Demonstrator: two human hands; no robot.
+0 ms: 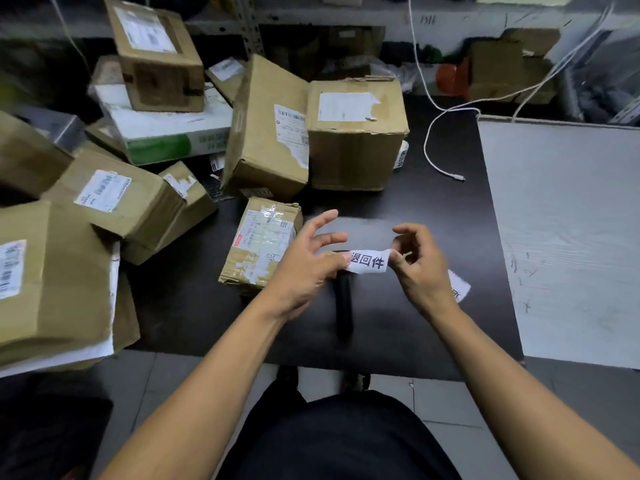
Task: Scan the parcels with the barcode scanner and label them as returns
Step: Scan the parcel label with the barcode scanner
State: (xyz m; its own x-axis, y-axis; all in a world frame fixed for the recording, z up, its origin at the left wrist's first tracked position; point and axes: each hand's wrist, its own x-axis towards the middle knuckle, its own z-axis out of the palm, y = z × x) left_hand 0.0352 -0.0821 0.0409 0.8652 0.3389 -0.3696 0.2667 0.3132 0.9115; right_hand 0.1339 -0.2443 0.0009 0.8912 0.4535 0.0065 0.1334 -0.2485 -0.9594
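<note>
While my left hand (311,261) pinches one end of the return label (369,260) and my right hand (417,261) pinches the other, I should keep it taut and press it flat onto the small parcel (258,244) just left. It reads 退回件. The barcode scanner (343,306) lies beneath on the tabletop (433,209); farther parcels' labels are illegible.

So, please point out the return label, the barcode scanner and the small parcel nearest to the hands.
return label (369,261): head view, on its printed characters.
barcode scanner (343,303): head view, on its black handle.
small parcel (264,241): head view, on its taped top face.
</note>
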